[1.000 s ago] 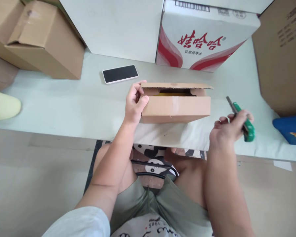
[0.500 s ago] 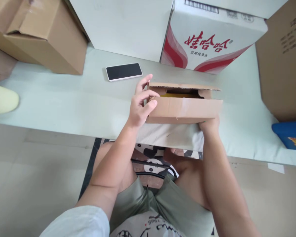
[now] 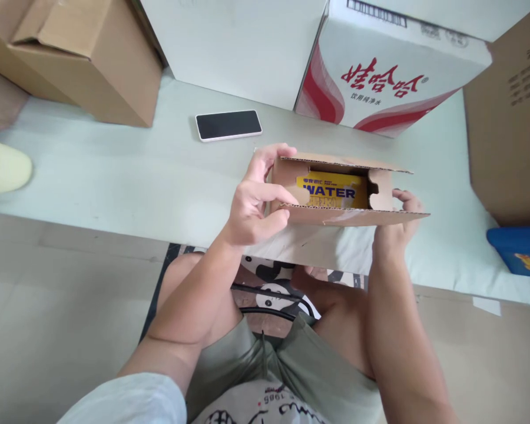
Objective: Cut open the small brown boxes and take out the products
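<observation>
A small brown cardboard box [image 3: 353,218] is between my two hands, its long top flaps parted. Through the gap shows a yellow package [image 3: 335,188] printed with "WATER". My left hand [image 3: 254,203] grips the box's left end, with fingers on the far flap edge and on the near one. At the right end, my right hand [image 3: 393,235] holds the box from below and behind, partly hidden by the near flap. A phone [image 3: 228,125] with a dark screen lies on the table beyond my left hand.
The table [image 3: 115,176] has a pale green cover. Along its back stand a brown carton [image 3: 123,76], a white box [image 3: 238,53] and a white-and-red carton [image 3: 380,76]. A large brown carton [image 3: 507,153] and a blue container [image 3: 519,250] are at right.
The box has tilted toward me and moved slightly right and nearer. Its flaps have spread wider, revealing the yellow package's print. My right hand's fingers now show at the right end.
</observation>
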### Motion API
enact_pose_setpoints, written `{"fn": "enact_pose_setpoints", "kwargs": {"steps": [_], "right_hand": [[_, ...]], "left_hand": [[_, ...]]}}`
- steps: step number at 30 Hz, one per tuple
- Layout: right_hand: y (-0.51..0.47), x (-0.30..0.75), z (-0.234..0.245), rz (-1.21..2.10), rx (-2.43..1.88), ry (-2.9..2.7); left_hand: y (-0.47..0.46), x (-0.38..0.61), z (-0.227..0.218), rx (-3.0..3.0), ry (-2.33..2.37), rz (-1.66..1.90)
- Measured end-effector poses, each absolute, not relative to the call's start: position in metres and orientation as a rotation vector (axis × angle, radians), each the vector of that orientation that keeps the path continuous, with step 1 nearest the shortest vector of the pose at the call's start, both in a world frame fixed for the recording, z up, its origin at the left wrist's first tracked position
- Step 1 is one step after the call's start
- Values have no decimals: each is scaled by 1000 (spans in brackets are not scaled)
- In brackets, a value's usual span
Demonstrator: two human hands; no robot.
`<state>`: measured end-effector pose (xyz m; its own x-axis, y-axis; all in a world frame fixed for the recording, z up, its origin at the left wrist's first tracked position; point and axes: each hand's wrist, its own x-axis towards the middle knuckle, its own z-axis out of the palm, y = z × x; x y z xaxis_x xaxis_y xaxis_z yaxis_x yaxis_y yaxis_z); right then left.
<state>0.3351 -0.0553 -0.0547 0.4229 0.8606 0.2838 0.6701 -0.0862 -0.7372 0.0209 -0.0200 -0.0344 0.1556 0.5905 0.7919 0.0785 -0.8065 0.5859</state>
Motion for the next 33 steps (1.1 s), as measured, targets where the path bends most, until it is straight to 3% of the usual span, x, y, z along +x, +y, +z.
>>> {"fn": "enact_pose_setpoints", "kwargs": {"steps": [6, 19, 33], "right_hand": [[-81, 294, -36, 267, -1338, -1188], [-98, 291, -24, 384, -1405, -1521], [-84, 276, -29, 391, -969, -1151]], "left_hand": [[-19, 9, -27, 1970, 570, 1581], [-13, 12, -44, 2002, 836, 1441], [-22, 4, -36, 1987, 742, 1470]]}}
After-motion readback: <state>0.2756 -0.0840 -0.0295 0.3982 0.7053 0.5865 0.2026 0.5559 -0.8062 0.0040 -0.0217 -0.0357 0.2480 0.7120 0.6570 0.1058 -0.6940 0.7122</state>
